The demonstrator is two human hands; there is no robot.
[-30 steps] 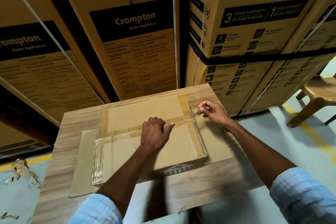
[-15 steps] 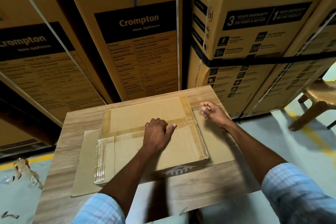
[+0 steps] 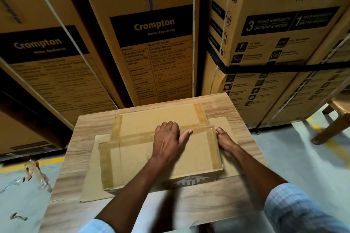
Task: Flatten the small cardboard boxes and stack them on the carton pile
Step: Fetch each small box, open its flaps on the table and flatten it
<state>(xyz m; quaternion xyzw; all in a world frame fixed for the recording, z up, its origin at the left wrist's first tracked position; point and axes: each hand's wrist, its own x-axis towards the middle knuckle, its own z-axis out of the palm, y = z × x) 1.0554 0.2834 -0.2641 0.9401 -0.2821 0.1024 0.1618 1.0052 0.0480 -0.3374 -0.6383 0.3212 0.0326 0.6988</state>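
- The box [image 3: 198, 157] is not flattened yet. It stands closed in the middle of the worktop [image 3: 79, 138], on a flat cardboard sheet [image 3: 89, 181] that sticks out past it toward the left, right and near edges.
- Brown tape [image 3: 136, 137] runs across the lid seam from left to right, with more strips along the lid's left and right ends.
- The left hand [image 3: 166, 142] rests on the lid at the seam with fingers bent and thumb out along the tape. It is blurred, so I cannot tell whether it pinches anything or only presses.
- The right hand [image 3: 225, 142] grips the box's right edge where the seam tape folds over. Its thumb is on top and its fingers go down the side. Whether the tape end is already lifted cannot be seen.
- The step in hand looks like unsealing: one hand steadies the box while the other works at the tape.
- The next move calls for a firm pinch on the tape end and a pull leftward along the seam, with the left hand shifted off the tape.
- Tall printed cartons [image 3: 155, 53] stand just beyond the far edge, and torn tape scraps [image 3: 37, 176] lie on the floor to the left.
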